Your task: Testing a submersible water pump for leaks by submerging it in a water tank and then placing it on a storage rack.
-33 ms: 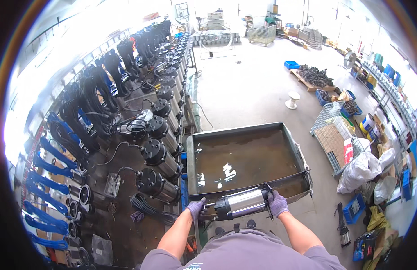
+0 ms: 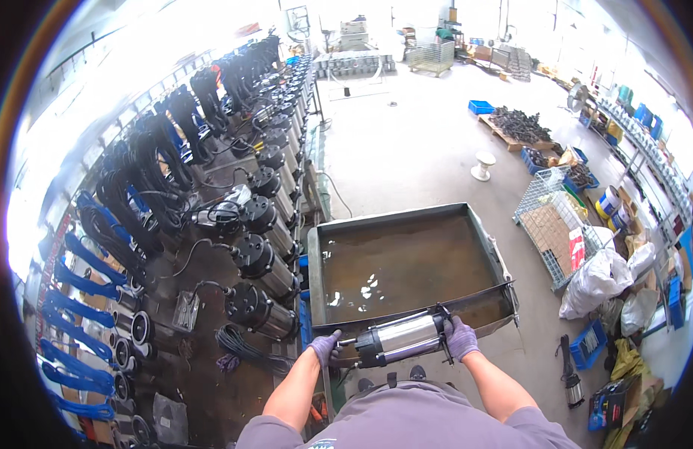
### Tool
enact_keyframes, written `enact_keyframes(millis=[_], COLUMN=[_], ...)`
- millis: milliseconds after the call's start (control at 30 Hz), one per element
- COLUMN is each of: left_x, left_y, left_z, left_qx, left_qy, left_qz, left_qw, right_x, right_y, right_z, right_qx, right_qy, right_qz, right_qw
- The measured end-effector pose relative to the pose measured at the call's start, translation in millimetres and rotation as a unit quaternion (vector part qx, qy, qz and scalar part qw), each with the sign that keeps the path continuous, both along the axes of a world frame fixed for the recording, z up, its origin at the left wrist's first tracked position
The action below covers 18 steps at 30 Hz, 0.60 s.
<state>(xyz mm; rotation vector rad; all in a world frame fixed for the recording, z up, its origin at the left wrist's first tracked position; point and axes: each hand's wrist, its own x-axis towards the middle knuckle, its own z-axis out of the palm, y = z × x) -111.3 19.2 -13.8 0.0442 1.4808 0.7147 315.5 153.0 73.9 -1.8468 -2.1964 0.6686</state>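
Note:
A submersible pump point(image 2: 397, 339) with a silver cylindrical body and black end parts lies level across the near end of a water tank point(image 2: 314, 262). My left hand point(image 2: 325, 347), in a purple-grey glove, is closed around the pump's left end, by its thin metal shaft. At the other end, my right hand point(image 2: 460, 339), gloved alike, grips the black end part. Its thumb side shows, while the fingertips are partly hidden behind the pump. Brown water point(image 2: 406, 258) fills the tank beyond the pump.
Several upright pumps point(image 2: 261, 310) with cables stand left of the tank. A coiled black cable point(image 2: 249, 350) lies near them. To the right are a wire basket point(image 2: 548, 228), white sacks point(image 2: 597, 284), a blue crate point(image 2: 588, 346) and a smaller pump point(image 2: 573, 391) on the floor.
The whole view has shifted slightly, and the glints on the water look different. Both hands keep their hold on the pump.

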Motion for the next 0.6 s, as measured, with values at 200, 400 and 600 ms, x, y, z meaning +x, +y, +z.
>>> enact_keyframes(millis=[200,400,600], left_x=[22.5,7.4,2.1], left_y=[-27.1,-42.6,-11.6], left_z=[16.1,21.3,-5.3], left_qx=[0.210,0.425,0.120], left_qy=[0.309,0.598,0.214], left_qz=[-0.098,-0.305,-0.107], left_qw=[0.922,0.608,0.964], right_x=[0.2,-0.9,-0.2], right_y=[-2.8,-3.8,-1.7], right_z=[7.4,11.5,8.1], right_qx=[-0.015,-0.024,-0.024], right_qy=[0.012,0.021,0.015], right_qz=[-0.004,-0.007,-0.003], right_qw=[1.000,0.999,1.000])
